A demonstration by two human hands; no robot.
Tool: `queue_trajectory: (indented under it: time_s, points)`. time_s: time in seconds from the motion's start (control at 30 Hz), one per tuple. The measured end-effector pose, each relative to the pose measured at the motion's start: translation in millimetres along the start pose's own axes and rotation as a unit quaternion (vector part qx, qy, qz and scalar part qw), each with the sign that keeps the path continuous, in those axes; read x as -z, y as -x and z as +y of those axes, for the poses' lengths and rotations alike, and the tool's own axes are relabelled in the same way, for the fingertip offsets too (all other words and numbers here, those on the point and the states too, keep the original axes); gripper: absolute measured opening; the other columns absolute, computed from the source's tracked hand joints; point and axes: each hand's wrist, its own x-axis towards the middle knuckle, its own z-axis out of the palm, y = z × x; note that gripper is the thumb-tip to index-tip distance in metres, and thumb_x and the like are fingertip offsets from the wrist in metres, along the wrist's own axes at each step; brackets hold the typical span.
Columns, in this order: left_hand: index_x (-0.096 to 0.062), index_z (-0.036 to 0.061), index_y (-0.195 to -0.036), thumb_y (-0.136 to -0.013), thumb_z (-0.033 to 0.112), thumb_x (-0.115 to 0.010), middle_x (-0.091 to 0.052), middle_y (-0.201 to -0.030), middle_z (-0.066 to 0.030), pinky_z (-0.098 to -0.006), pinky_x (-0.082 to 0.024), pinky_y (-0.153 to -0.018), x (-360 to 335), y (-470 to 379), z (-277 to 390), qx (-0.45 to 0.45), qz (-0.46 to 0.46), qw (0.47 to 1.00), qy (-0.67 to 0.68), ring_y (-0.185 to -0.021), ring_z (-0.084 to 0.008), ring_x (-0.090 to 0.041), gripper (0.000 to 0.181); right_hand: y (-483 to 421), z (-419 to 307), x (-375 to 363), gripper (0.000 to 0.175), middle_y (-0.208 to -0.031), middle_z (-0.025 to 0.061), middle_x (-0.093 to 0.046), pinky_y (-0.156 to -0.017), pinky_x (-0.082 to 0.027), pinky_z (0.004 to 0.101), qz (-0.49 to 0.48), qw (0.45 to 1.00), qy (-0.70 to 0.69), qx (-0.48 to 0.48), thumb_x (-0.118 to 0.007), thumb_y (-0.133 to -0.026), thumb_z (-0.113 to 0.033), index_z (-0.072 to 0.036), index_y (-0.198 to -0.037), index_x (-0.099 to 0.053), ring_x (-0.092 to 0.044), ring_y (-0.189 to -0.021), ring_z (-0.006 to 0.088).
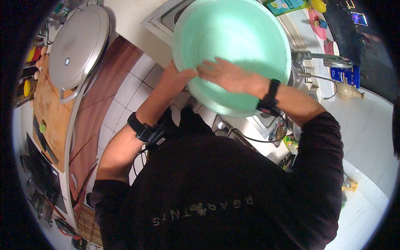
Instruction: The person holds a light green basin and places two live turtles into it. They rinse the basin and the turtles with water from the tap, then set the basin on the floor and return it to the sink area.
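Note:
A large mint-green plastic basin (247, 34) is in front of me, above a metal sink (159, 23) whose edges show on both sides of it. My left hand (175, 78) grips the basin's near-left rim, thumb over the edge and the other fingers hidden behind the wall. Inside the basin, my right hand (226, 76) lies palm down along the near side, fingers stretched out and somewhat blurred. Nothing is visible in that hand. Its fingertips are close to my left thumb; whether they touch it I cannot tell.
A metal tap (328, 59) stands right of the basin, near a blue packet (345, 75). On the left counter, a large metal lid (79, 47) overlaps a wooden cutting board (57, 114), which holds a knife (45, 140). Dark cabinet doors (107, 72) run beneath.

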Motion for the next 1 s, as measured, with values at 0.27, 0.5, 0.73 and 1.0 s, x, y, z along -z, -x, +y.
queue_trajectory:
  time_s: [0.27, 0.5, 0.73, 1.0]
  points:
    - [-0.044, -0.0024, -0.122, -0.076, 0.021, -0.062, -0.056, -0.108, -0.0118, -0.0344, -0.044, -0.084, -5, 0, -8, 0.003, -0.006, 1.000, -0.002, -0.096, -0.0220, -0.055, 0.055, 110, 30, 23, 0.046, -0.134, 0.0090, -0.042, -0.106, -0.029, 0.0445, -0.457, 0.876, -0.058, -0.142, -0.041, -0.083, -0.008, -0.010, -0.129, -0.041, -0.039, -0.126, 0.0285]
    - [-0.047, -0.0033, -0.118, -0.070, 0.011, -0.060, -0.058, -0.104, -0.0128, -0.0326, -0.046, -0.080, -16, 3, -10, -0.015, 0.051, 0.998, 0.028, -0.091, -0.0206, -0.056, 0.052, 67, -9, 15, 0.046, -0.126, 0.0276, -0.045, -0.101, -0.033, 0.0412, -0.491, 0.825, -0.199, -0.198, -0.038, -0.081, -0.008, 0.007, -0.124, -0.041, -0.041, -0.121, 0.0378]
    - [-0.040, -0.0035, -0.124, -0.074, 0.017, -0.061, -0.052, -0.112, -0.0138, -0.0354, -0.044, -0.086, -14, 5, -10, 0.027, 0.029, 0.998, 0.045, -0.099, -0.0236, -0.053, 0.058, 28, -59, 30, 0.067, -0.143, 0.0194, -0.027, -0.109, -0.022, 0.0344, -0.163, 0.735, -0.597, -0.277, -0.029, -0.094, -0.049, 0.002, -0.139, -0.025, -0.028, -0.132, 0.0285]
    - [-0.043, -0.0040, -0.121, -0.071, 0.009, -0.060, -0.056, -0.106, -0.0120, -0.0324, -0.044, -0.084, -21, 9, -3, 0.001, 0.067, 0.993, 0.100, -0.094, -0.0209, -0.054, 0.054, 114, -10, 33, 0.065, -0.144, 0.0175, -0.027, -0.109, -0.017, 0.0451, -0.408, 0.868, -0.034, -0.279, -0.030, -0.092, -0.050, -0.002, -0.135, -0.034, -0.024, -0.134, 0.0309]
